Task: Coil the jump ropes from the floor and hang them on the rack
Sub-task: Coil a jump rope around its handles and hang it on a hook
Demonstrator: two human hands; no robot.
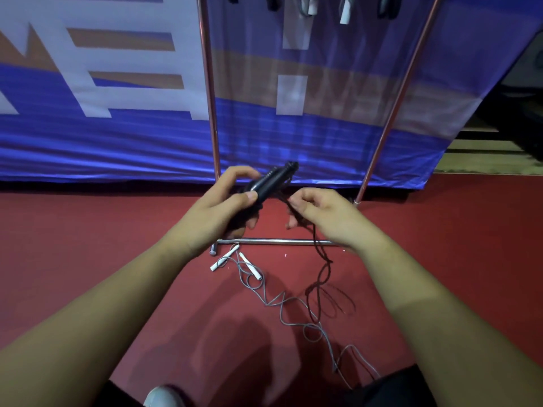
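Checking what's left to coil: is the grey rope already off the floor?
No, the grey rope and its white handles lie loose on the red floor.

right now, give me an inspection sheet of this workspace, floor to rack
surface: red floor, ropes lying on it
job's things: black jump rope, handles held, cord trailing to the floor; grey jump rope with white handles, uncoiled on the floor; rack with hung ropes at its top
clutter: nothing seen
hands: left hand grips the black handles; right hand pinches the black cord
cables: nothing seen apart from the ropes
surroundings: blue banner behind the rack; white shoe at the bottom edge
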